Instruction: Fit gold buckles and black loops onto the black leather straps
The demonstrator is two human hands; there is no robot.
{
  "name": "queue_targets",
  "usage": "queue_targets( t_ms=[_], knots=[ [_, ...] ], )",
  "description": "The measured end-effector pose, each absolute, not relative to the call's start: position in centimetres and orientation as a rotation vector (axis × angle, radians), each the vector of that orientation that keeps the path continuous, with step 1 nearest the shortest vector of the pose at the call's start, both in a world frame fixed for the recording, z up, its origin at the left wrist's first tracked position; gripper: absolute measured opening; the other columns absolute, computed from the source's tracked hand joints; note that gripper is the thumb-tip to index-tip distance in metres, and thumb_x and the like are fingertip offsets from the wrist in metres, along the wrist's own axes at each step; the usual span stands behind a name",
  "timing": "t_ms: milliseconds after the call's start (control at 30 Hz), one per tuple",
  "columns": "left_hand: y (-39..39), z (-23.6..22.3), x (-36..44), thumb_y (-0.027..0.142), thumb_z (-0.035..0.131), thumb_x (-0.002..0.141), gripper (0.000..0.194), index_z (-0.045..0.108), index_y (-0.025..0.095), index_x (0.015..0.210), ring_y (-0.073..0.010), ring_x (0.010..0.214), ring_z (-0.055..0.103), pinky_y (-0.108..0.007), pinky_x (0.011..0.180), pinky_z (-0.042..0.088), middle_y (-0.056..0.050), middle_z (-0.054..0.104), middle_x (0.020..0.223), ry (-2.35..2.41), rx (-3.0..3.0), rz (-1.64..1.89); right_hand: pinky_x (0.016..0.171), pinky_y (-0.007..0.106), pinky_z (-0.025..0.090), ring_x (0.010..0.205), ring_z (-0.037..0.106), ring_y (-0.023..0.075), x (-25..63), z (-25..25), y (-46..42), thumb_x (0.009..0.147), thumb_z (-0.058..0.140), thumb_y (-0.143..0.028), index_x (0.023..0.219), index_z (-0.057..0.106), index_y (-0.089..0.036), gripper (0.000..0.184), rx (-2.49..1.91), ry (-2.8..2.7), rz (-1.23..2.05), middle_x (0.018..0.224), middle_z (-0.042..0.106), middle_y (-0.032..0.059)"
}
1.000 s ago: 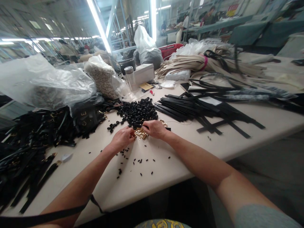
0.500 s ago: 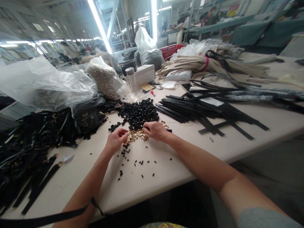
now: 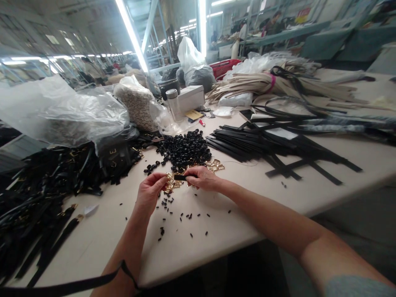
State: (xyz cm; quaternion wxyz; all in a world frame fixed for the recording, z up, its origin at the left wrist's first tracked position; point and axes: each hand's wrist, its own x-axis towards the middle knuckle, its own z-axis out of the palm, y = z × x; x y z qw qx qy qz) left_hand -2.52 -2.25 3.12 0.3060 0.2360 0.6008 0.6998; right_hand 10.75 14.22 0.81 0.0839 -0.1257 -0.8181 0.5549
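While the person works at the pale counter (image 3: 161, 260), both hands are close together, right in front of a big heap of black loops (image 3: 185, 148). The right hand (image 3: 202, 178) has its fingers closed on a short black strap (image 3: 180, 177), which sticks out toward the other hand. Over on the left hand (image 3: 151, 187), thumb and fingertips are pinched nearly together on a gold-toned buckle (image 3: 169, 177), just beside the strap's free end. It's too small to tell whether those two pieces touch, tbh.

More gold-toned buckles (image 3: 215, 166) lie loose just past the right hand, and tiny black bits (image 3: 187, 216) are scattered on the near side. A fan of long black straps (image 3: 238, 142) is off to the right, and a messy pile of black straps with gold fittings (image 3: 62, 169) takes up the left.
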Motion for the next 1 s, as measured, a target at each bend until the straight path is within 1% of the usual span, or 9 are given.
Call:
queue_targets(
  t_ms=[100,233,367,467,667,800,900,933,1000],
  knots=[
    [-2.4,3.3,-2.3,0.03,0.082,0.064,0.023,0.072,0.015,0.078,-0.0093,0.059,0.057,-0.019,0.055,0.047,-0.003,0.069,0.071,1.617,0.767,1.797,0.046,0.017,0.039,0.045,0.049,0.0046,10.8,0.9,13.9,0.084,0.052,-0.019,0.096,0.065,-0.015,0.019,-0.277,-2.398,1.86,0.072,0.063,-0.0018],
    [-2.5,3.2,-2.5,0.027,0.081,0.067,0.019,0.073,0.016,0.08,-0.0117,0.068,0.06,-0.021,0.064,0.049,-0.004,0.07,0.077,1.666,0.825,1.769,0.044,0.017,0.038,0.045,0.047,0.004,11.0,1.2,13.8,0.085,0.054,-0.022,0.098,0.064,-0.014,0.018,-0.217,-2.266,2.135,0.07,0.061,-0.0027],
    [-2.6,2.9,-2.9,0.031,0.082,0.066,0.022,0.072,0.016,0.08,-0.0108,0.064,0.059,-0.021,0.061,0.049,-0.002,0.068,0.073,1.592,0.728,1.775,0.041,0.015,0.033,0.045,0.047,0.0031,11.1,1.4,13.9,0.085,0.057,-0.027,0.099,0.063,-0.014,0.02,-0.164,-2.161,2.284,0.071,0.062,-0.0023],
    [-2.6,2.7,-2.9,0.032,0.082,0.064,0.026,0.071,0.015,0.08,-0.0101,0.059,0.058,-0.021,0.057,0.048,-0.002,0.067,0.072,1.521,0.653,1.737,0.041,0.015,0.032,0.045,0.047,0.0031,11.2,1.5,14.0,0.084,0.058,-0.03,0.099,0.063,-0.014,0.022,-0.141,-2.131,2.332,0.07,0.062,-0.0022],
    [-2.5,2.5,-2.5,0.033,0.081,0.066,0.027,0.07,0.015,0.082,-0.0095,0.056,0.056,-0.021,0.054,0.048,-0.002,0.065,0.07,1.456,0.596,1.64,0.042,0.016,0.032,0.046,0.046,0.0033,11.4,2.1,13.8,0.083,0.059,-0.029,0.092,0.062,-0.013,0.019,-0.051,-2.152,2.406,0.068,0.06,-0.0026],
    [-2.3,2.3,-2.1,0.041,0.079,0.069,0.033,0.07,0.014,0.086,-0.0103,0.056,0.058,-0.021,0.054,0.048,-0.003,0.064,0.068,1.422,0.572,1.586,0.042,0.016,0.032,0.046,0.045,0.0032,11.5,2.3,13.6,0.083,0.057,-0.029,0.087,0.061,-0.013,0.018,-0.02,-2.157,2.413,0.068,0.06,-0.0024],
    [-2.0,2.0,-1.8,0.05,0.074,0.071,0.041,0.069,0.014,0.09,-0.0114,0.06,0.06,-0.022,0.057,0.05,-0.004,0.065,0.071,1.384,0.502,1.608,0.042,0.016,0.032,0.045,0.045,0.0032,11.3,2.2,13.4,0.084,0.056,-0.028,0.087,0.06,-0.013,0.015,-0.114,-2.142,2.359,0.068,0.06,-0.0029],
    [-1.9,1.8,-1.6,0.05,0.075,0.07,0.042,0.069,0.014,0.091,-0.0114,0.061,0.06,-0.022,0.058,0.051,-0.004,0.065,0.072,1.375,0.48,1.62,0.041,0.016,0.033,0.044,0.045,0.0032,11.2,2.0,13.3,0.084,0.056,-0.027,0.087,0.059,-0.014,0.014,-0.169,-2.145,2.316,0.067,0.06,-0.0032],
    [-1.7,1.5,-1.3,0.043,0.081,0.066,0.04,0.069,0.016,0.093,-0.01,0.061,0.06,-0.021,0.059,0.05,-0.002,0.066,0.073,1.375,0.466,1.63,0.04,0.016,0.034,0.042,0.045,0.0031,10.9,1.6,13.0,0.084,0.056,-0.025,0.085,0.059,-0.014,0.011,-0.27,-2.162,2.21,0.066,0.059,-0.0038]
  ],
)
